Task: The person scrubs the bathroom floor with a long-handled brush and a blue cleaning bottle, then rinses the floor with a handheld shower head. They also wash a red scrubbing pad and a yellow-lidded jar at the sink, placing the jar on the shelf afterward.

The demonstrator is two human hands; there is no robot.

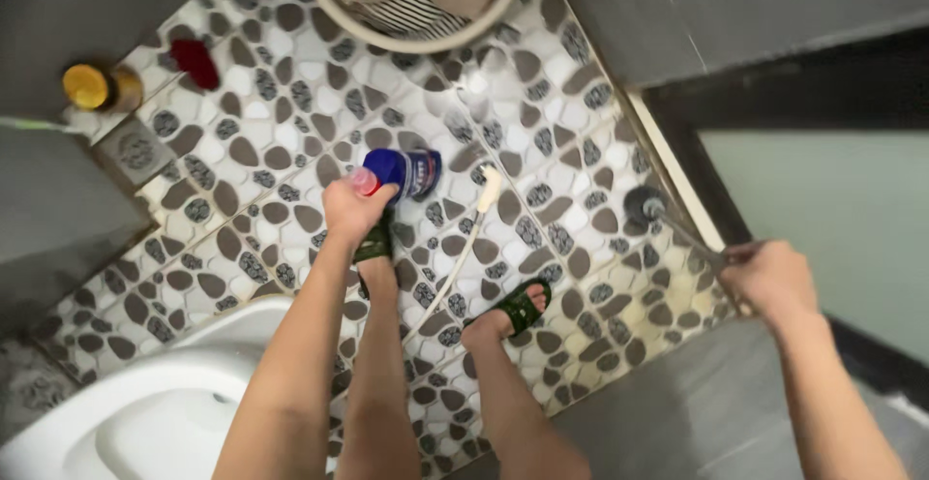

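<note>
Two bare hands are in view above a bathroom floor (290, 132) of pebble-pattern tiles. The left hand (354, 209) is closed around the neck of a blue bottle (404, 172) with a red cap (364, 181); the bottle is tilted, its body pointing away from the person, over the floor just in front of the left foot. The right hand (769, 279) is closed around the thin handle of a toilet brush (646, 206), whose dark round head is low by the floor beside the wall edge, well apart from the bottle. Both feet wear green sandals (523, 304). Between the feet lies a white hose with a spray head (488, 188). A white toilet bowl (145, 412) is at the lower left. A round basket (416, 15) stands at the top, and a yellow-capped container (89, 86) at the left.
</note>
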